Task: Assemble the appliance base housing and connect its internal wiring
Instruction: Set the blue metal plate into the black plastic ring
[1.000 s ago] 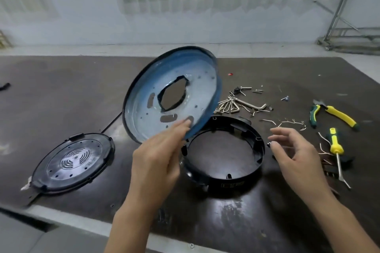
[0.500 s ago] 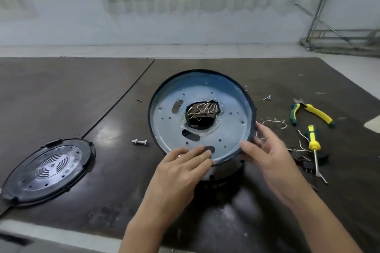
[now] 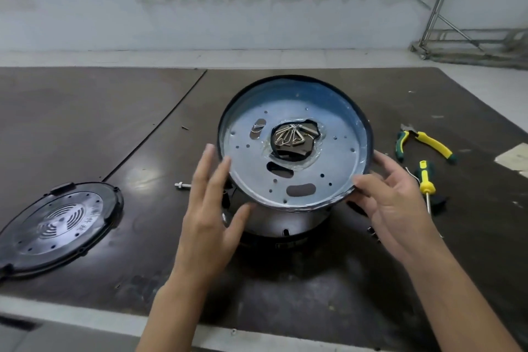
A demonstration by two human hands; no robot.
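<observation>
A round metal plate [image 3: 328,157] with a blue inner wall, a dark rim and a ragged centre hole sits tilted on top of the black ring housing [image 3: 285,226] in the middle of the table. My right hand [image 3: 394,203] holds the plate's right front rim, thumb on the inside and fingers behind it. My left hand [image 3: 211,217] is at the plate's left edge with straight fingers against the rim and the thumb under it. Through the centre hole I see a bunch of bent metal clips [image 3: 291,136].
A black vented bottom cover [image 3: 57,226] lies at the left near the table's front edge. A loose bolt [image 3: 183,185] lies left of the housing. Yellow-green pliers [image 3: 425,143] and a yellow screwdriver [image 3: 427,183] lie to the right.
The plate, first held up tilted in my left hand, has come down onto the black ring. My right hand took its right rim, and my left hand slid to its left edge.
</observation>
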